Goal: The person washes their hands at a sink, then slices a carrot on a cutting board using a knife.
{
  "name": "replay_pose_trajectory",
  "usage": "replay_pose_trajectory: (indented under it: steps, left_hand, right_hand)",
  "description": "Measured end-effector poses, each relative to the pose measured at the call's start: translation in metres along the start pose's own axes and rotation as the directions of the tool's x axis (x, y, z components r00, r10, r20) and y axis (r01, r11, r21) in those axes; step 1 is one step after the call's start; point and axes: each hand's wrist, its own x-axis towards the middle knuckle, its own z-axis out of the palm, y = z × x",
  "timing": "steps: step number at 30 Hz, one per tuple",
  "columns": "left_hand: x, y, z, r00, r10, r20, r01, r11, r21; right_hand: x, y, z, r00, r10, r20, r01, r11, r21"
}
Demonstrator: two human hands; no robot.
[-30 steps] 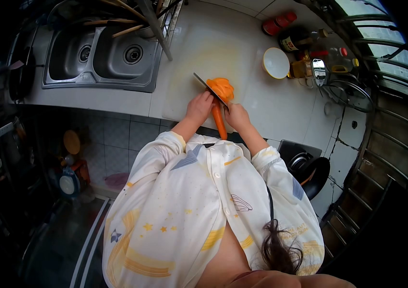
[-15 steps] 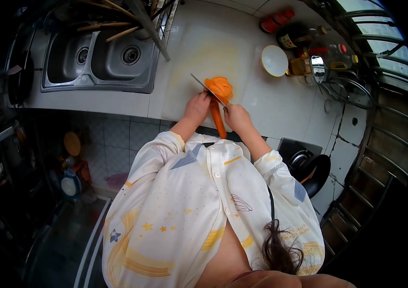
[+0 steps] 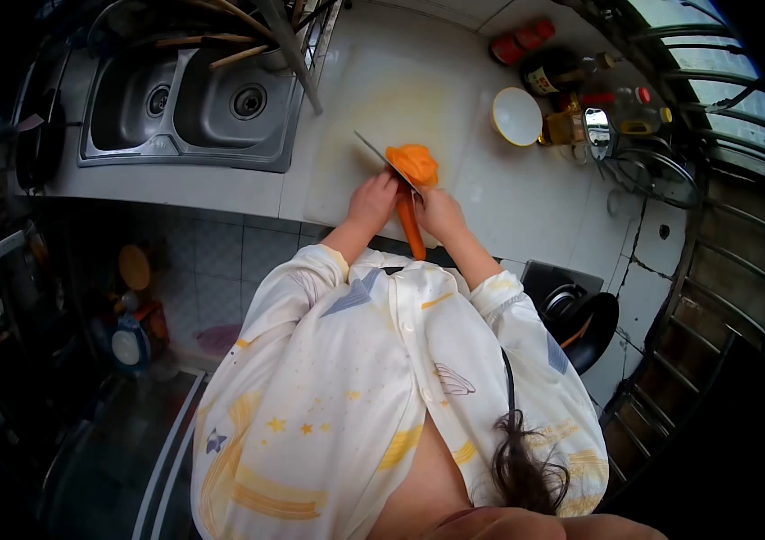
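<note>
- Your left hand (image 3: 373, 200) is mostly closed, fingers bent and tips pressed to the carrot (image 3: 412, 232) just beside the blade; the undersides of those fingers are hidden from you here.
- Your right hand (image 3: 440, 214) is wrapped around the handle end of the knife (image 3: 380, 155), so the handle itself is covered by your fist.
- The carrot lies between your two hands, its near end pointing back at your body and its far end meeting the knife.
- The knife runs at a slant across the carrot, its tip out past your left fingers, over the pale cutting board (image 3: 346, 117).
- On the far side of the blade you have a heap of orange slices (image 3: 414, 164), bunched together and overlapping on the board.
- Well to the right of the heap, a white bowl (image 3: 517, 118) with a yellow rim sits near the bottles (image 3: 555, 72).
- To your left is the double sink (image 3: 261, 155), apart from the board.
</note>
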Motion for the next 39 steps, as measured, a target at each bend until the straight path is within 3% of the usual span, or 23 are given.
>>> replay_pose_trajectory:
  steps: [3, 15, 25, 33, 35, 39]
  left_hand:
    - [0.002, -0.001, 0.008, 0.999, -0.002, -0.049, 0.0, 0.999, -0.033]
    - [0.002, -0.003, 0.008, 0.997, 0.019, -0.069, -0.021, 0.999, -0.032]
    - [0.002, -0.002, 0.006, 0.997, 0.022, -0.072, -0.025, 0.999, -0.032]
    - [0.0, -0.003, 0.006, 0.999, 0.008, -0.052, -0.009, 1.0, -0.025]
    - [0.0, -0.004, 0.014, 0.993, -0.019, -0.114, 0.01, 0.997, -0.083]
    - [0.003, -0.004, 0.011, 0.999, -0.004, -0.052, 0.002, 0.999, -0.035]
  right_hand:
    - [-0.008, 0.001, -0.013, 0.996, 0.06, 0.068, -0.055, 0.995, -0.078]
    - [-0.014, 0.0, -0.015, 0.99, 0.103, 0.093, -0.09, 0.987, -0.134]
    - [0.003, 0.003, 0.005, 0.994, 0.061, 0.086, -0.047, 0.987, -0.153]
    - [0.005, 0.004, 0.002, 0.999, 0.015, 0.038, -0.013, 0.998, -0.06]
    - [-0.003, -0.001, -0.009, 0.997, 0.038, 0.061, -0.033, 0.997, -0.072]
    - [-0.008, -0.007, -0.024, 0.985, 0.113, 0.128, -0.097, 0.987, -0.126]
